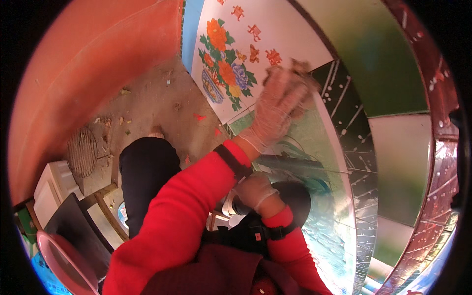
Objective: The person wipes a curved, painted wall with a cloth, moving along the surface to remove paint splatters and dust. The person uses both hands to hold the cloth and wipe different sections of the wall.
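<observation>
My left hand [274,107], in a clear thin glove, is pressed with a crumpled brown cloth [300,68] against a tiled wall. The cloth is blurred and lies near the corner of a white tile panel [254,86] painted with flowers, a vase, butterflies and red characters. Below the cloth is a green tile panel [309,121] with a painted scene. My right hand [254,190], also in a clear glove, is beneath my left forearm, beside my bent knee. Its fingers are partly hidden, and whether it holds anything cannot be told.
A large orange-red surface [92,66] curves along the left. On the concrete floor [147,96] are leaf scraps, red bits and a round ribbed cover [82,152]. At lower left stand a pink basin [66,261], a dark chair [75,228] and a white box-like object [55,184].
</observation>
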The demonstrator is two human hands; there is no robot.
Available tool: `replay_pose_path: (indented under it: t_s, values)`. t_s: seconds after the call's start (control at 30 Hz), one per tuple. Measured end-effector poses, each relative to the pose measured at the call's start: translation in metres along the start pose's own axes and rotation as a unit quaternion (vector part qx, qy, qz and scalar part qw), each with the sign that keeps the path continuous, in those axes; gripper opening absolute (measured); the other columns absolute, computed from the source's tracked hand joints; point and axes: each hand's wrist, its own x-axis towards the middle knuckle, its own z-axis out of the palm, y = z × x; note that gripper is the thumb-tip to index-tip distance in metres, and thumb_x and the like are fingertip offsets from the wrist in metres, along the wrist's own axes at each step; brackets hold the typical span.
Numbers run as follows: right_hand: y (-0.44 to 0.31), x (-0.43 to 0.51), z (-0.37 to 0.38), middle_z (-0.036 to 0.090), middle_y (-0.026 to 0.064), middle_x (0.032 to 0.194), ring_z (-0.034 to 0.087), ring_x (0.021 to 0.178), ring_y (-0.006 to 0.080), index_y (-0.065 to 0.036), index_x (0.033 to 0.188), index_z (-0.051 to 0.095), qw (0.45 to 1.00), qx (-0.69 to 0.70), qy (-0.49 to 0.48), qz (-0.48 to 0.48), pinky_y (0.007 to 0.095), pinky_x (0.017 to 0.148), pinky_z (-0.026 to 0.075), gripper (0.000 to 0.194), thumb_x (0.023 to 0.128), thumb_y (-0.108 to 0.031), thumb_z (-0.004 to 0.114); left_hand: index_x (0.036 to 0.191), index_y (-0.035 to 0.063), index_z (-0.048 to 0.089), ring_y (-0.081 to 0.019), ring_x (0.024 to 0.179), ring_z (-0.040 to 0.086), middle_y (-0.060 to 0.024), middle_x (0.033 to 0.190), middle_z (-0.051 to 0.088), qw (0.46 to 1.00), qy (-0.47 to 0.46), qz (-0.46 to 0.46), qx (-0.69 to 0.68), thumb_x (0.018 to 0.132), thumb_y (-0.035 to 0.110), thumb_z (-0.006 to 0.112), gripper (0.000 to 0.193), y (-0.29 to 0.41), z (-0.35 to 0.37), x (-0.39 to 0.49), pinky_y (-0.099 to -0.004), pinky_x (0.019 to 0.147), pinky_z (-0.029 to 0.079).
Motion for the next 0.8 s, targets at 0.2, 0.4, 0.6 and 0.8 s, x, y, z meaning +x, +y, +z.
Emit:
replay_pose_path:
  t_s: [0.2, 0.4, 0.6, 0.8]
  values:
    - [-0.006, 0.005, 0.006, 0.075, 0.0177, 0.100, 0.073, 0.094, 0.0395, -0.012, 0.107, 0.076, 0.998, 0.016, -0.055, -0.017, 0.0502, 0.078, 0.059, 0.026, 0.094, -0.028, 0.060, 0.150, 0.0155, 0.052, -0.0476, 0.141, 0.044, -0.0235, 0.159, 0.040, 0.996, -0.010, 0.012, -0.082, 0.082, 0.003, 0.070, 0.072, -0.019, -0.014, -0.020, -0.0516, 0.113, 0.044]
    - [-0.011, 0.004, -0.001, 0.077, 0.0156, 0.089, 0.075, 0.086, 0.0354, -0.010, 0.086, 0.079, 0.989, -0.030, -0.141, 0.008, 0.0488, 0.074, 0.056, 0.020, 0.084, -0.021, 0.063, 0.164, 0.0022, 0.023, -0.0411, 0.156, 0.026, -0.0227, 0.169, 0.024, 0.956, 0.062, -0.287, 0.013, 0.097, -0.003, 0.056, 0.075, -0.052, -0.009, -0.082, -0.0419, 0.125, 0.026]
    - [-0.015, 0.006, -0.013, 0.070, 0.0136, 0.079, 0.070, 0.075, 0.0317, -0.008, 0.079, 0.070, 0.992, -0.045, -0.096, -0.064, 0.0451, 0.067, 0.054, 0.014, 0.084, -0.017, 0.060, 0.165, 0.0048, 0.023, -0.0395, 0.159, 0.018, -0.0211, 0.171, 0.021, 0.894, 0.173, -0.409, -0.059, 0.097, -0.003, 0.054, 0.075, -0.123, 0.014, -0.159, -0.0401, 0.128, 0.019]
    - [-0.017, 0.016, -0.024, 0.068, 0.0135, 0.085, 0.069, 0.078, 0.0307, -0.006, 0.086, 0.069, 0.997, 0.026, -0.054, -0.053, 0.0430, 0.067, 0.054, 0.011, 0.083, -0.015, 0.062, 0.162, 0.0059, 0.034, -0.0388, 0.157, 0.022, -0.0182, 0.166, 0.034, 0.816, 0.159, -0.553, -0.058, 0.101, 0.002, 0.050, 0.063, -0.178, 0.013, -0.244, -0.0394, 0.127, 0.021]
